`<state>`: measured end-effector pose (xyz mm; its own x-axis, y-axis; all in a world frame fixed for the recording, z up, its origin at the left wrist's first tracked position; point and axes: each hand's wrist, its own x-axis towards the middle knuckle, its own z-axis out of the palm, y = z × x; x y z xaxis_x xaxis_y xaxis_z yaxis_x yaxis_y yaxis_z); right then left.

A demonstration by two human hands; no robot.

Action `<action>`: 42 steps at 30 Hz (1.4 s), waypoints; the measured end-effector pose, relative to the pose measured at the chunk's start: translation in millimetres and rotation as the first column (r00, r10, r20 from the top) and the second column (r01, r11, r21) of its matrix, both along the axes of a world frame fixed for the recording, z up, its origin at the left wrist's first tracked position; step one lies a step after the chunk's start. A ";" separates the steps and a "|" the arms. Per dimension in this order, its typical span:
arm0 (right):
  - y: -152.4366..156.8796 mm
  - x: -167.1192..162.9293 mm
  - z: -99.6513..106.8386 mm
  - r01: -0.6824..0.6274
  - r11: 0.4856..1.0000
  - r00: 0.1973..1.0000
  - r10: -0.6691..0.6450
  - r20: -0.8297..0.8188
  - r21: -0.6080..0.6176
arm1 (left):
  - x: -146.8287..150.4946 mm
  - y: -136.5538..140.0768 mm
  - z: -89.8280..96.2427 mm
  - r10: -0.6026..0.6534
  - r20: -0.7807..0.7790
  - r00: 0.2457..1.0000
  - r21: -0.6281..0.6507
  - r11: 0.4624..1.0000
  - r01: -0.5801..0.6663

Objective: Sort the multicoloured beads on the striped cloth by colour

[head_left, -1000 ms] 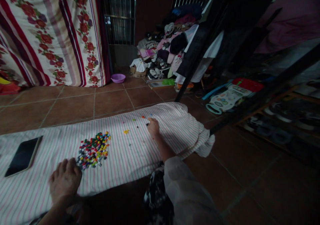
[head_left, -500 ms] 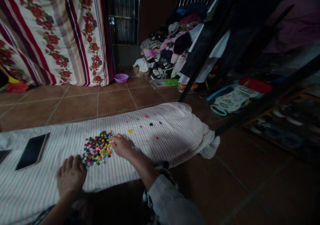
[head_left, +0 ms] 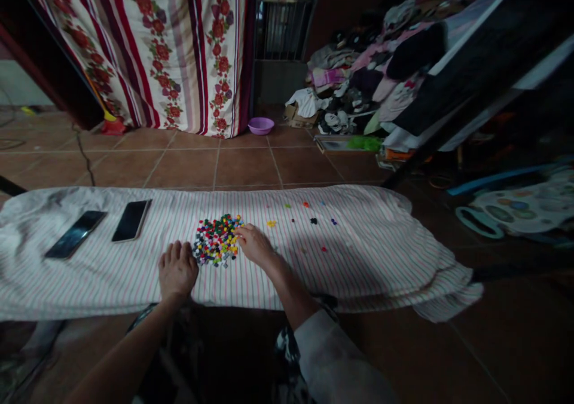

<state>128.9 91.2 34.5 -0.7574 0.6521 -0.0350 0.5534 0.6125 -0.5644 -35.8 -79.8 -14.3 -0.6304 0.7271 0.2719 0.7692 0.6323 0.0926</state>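
A heap of tiny multicoloured pieces, like beads or small blocks (head_left: 215, 239), lies on a striped cloth (head_left: 359, 272). My right hand (head_left: 255, 245) is at the heap's right edge, thumb and fingers drawn together; anything between the fingertips is too small to see. Flat on the cloth at the heap's left edge rests my left hand (head_left: 178, 269), palm down with fingers extended. To the right, small separate groups are spread out: yellow pieces (head_left: 271, 223), black pieces (head_left: 313, 220), an orange-red group (head_left: 305, 204), purple pieces (head_left: 333, 222) and a red piece (head_left: 323, 249).
Two phones, one nearer the edge (head_left: 76, 235) and one beside it (head_left: 131, 220), lie on the cloth's left part. Beyond are a flowered curtain (head_left: 188, 51), a purple basin (head_left: 260, 126) and a clothes pile (head_left: 372, 75). A dark slanted post (head_left: 417, 159) rises at the right.
The view has swung left, so everything sits farther right and both phones show fully. Both hands stay beside the heap, the right one still at its right edge.
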 end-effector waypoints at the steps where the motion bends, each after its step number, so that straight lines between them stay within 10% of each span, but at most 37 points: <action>1: -0.5 -2.8 -0.2 -0.005 1.000 1.000 0.005 0.006 0.000 | 0.2 -0.2 0.2 -0.004 0.002 1.000 -0.003 1.000 0.004; 42: 13.9 -31.0 -10.7 -0.060 0.996 0.979 0.046 0.198 0.065 | 1.1 0.6 2.7 0.002 0.025 1.000 0.021 1.000 -0.003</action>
<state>97.9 105.1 23.8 -0.7740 0.6171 -0.1417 0.6145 0.6781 -0.4031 -34.7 -79.3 -11.5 -0.6392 0.7198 0.2709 0.7647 0.6321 0.1250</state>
